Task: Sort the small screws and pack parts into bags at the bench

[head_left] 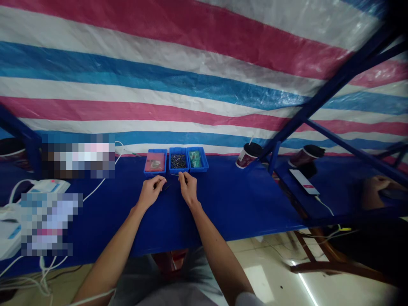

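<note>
Three small blue bins stand side by side at the back of the blue table. The left bin (155,172) holds a pink piece with small items on it, the middle bin (178,171) many dark screws, and the right bin (205,164) green pieces in clear wrapping. My left hand (152,191) is just in front of the left bin, fingers pinched together. In front of the middle bin is my right hand (188,187), its fingers also closed. Whatever either hand holds is too small to name. A thin dark sliver shows between the hands.
A dark-lidded cup (248,155) stands right of the bins. Power strips (51,187) and white cables lie at the left. Past the frame post (290,123), another table bears a phone (304,182), a second cup (306,155) and another person's hand.
</note>
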Demonstrator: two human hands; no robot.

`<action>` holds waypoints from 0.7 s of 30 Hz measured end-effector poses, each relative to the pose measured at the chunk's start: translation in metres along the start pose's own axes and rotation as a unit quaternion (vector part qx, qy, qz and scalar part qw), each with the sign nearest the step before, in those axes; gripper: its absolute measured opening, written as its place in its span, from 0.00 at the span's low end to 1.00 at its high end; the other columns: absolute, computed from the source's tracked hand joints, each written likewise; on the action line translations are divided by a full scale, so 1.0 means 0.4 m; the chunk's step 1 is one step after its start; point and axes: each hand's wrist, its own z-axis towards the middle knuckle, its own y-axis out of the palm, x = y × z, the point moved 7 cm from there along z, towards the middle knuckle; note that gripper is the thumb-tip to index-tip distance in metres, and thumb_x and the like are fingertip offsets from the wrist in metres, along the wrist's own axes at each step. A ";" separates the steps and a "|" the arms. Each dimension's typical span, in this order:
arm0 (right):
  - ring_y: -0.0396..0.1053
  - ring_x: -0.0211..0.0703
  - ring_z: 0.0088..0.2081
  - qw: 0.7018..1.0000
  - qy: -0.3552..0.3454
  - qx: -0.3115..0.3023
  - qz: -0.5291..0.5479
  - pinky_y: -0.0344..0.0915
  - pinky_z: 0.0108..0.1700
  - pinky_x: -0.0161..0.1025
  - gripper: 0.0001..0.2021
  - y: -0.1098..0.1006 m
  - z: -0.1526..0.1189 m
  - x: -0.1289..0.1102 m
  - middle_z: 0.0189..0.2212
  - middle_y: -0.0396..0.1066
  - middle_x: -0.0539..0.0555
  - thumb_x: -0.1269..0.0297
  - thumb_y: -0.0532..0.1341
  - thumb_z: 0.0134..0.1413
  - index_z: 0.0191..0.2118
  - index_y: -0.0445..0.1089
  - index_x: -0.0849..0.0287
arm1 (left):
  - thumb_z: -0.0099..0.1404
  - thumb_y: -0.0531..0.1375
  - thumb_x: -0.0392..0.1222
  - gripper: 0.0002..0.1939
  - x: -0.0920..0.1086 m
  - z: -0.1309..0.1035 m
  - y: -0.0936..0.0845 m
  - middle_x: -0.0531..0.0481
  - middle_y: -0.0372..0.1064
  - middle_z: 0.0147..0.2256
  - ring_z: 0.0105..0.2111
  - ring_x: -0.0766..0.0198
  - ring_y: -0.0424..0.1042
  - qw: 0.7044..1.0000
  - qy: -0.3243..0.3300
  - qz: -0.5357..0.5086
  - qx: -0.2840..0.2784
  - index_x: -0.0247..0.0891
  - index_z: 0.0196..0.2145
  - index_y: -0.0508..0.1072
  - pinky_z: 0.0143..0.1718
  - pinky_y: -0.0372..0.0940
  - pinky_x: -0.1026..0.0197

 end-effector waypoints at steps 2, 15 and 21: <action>0.58 0.35 0.23 0.998 -0.017 0.051 -0.025 0.54 0.29 0.33 0.22 -0.025 0.024 -0.015 0.21 0.63 0.48 0.50 0.51 0.67 0.32 0.71 0.61 | 0.70 0.55 0.51 0.16 -0.007 0.001 -0.003 0.57 0.65 0.19 0.21 0.68 0.64 1.000 -0.008 0.007 0.011 0.37 0.34 0.75 0.29 0.58 0.66; 0.73 0.42 0.34 0.978 -0.121 -0.067 -0.156 0.63 0.39 0.34 0.13 -0.006 0.047 0.008 0.34 0.77 0.55 0.59 0.55 0.68 0.44 0.76 0.57 | 0.65 0.59 0.52 0.14 -0.030 0.008 0.019 0.55 0.70 0.23 0.24 0.65 0.68 0.991 -0.047 0.119 -0.037 0.42 0.40 0.78 0.28 0.56 0.65; 0.72 0.40 0.39 0.943 -0.175 -0.200 -0.201 0.62 0.41 0.34 0.09 0.073 -0.011 -0.010 0.40 0.74 0.53 0.60 0.60 0.66 0.45 0.77 0.53 | 0.68 0.55 0.50 0.15 -0.056 0.014 0.016 0.54 0.73 0.26 0.26 0.64 0.70 0.995 -0.034 0.084 -0.050 0.40 0.41 0.77 0.32 0.60 0.65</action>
